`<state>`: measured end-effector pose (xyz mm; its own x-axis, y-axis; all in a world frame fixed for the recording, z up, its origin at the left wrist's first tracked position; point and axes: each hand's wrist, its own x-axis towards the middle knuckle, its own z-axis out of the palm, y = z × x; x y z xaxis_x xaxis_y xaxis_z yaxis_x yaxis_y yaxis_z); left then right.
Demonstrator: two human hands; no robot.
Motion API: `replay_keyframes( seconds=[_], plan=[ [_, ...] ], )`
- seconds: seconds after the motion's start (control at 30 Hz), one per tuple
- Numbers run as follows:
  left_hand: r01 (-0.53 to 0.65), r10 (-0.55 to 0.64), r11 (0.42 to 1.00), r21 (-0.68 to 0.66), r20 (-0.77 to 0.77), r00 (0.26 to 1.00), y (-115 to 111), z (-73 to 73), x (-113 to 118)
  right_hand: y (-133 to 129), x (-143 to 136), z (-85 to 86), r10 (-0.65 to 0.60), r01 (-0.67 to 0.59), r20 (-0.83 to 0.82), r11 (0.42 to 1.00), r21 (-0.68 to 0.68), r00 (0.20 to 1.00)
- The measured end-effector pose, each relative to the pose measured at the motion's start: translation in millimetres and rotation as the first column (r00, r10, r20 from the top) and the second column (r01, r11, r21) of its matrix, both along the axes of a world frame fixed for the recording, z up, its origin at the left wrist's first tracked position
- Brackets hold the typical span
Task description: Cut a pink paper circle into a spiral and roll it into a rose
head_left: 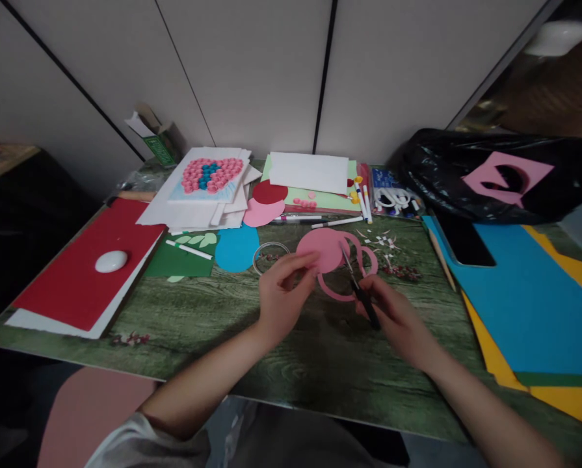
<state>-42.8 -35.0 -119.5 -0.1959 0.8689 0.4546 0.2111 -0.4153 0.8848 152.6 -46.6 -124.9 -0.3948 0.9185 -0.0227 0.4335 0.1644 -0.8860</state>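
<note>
Between thumb and fingers, my left hand [285,292] pinches the lower left edge of a pink paper circle [322,249]. My right hand [391,312] is closed round the dark handles of a pair of scissors [363,302]. Their blades lie at the circle's right edge, where a curling strip of pink paper [369,260] hangs off and loops below. Left of the circle, a clear tape roll [270,247] lies beside a blue paper circle [237,249]. A red paper circle [270,191] and another pink circle [264,213] overlap farther back.
Left are red sheets [86,260] with a white oval object [111,261] on top, and a picture with pink and blue rosettes [210,177]. Right are a black plastic bag [432,169], a phone [466,240], blue paper [529,299] and a pencil [441,257]. Markers [361,201] lie at the back.
</note>
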Motion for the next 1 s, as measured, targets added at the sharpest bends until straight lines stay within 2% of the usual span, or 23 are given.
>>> replay_keyframes(
  seconds=[0.43,0.6,1.0],
  plan=[
    [-0.019,0.021,0.999,-0.03,0.063,0.998,0.0,-1.9,1.7,-0.3,-1.2,2.9,0.024,-0.024,0.013,1.0,0.005,1.0],
    [-0.032,0.033,0.999,-0.021,0.04,0.999,0.3,0.0,2.0,-0.6,-3.1,4.1,0.002,-0.002,-0.015,1.0,0.003,1.0],
    [0.049,-0.049,0.999,-0.006,0.006,0.999,-1.5,-2.3,2.8,-0.9,-5.4,3.3,-0.048,0.046,-0.052,0.998,-0.031,0.997]
  ],
)
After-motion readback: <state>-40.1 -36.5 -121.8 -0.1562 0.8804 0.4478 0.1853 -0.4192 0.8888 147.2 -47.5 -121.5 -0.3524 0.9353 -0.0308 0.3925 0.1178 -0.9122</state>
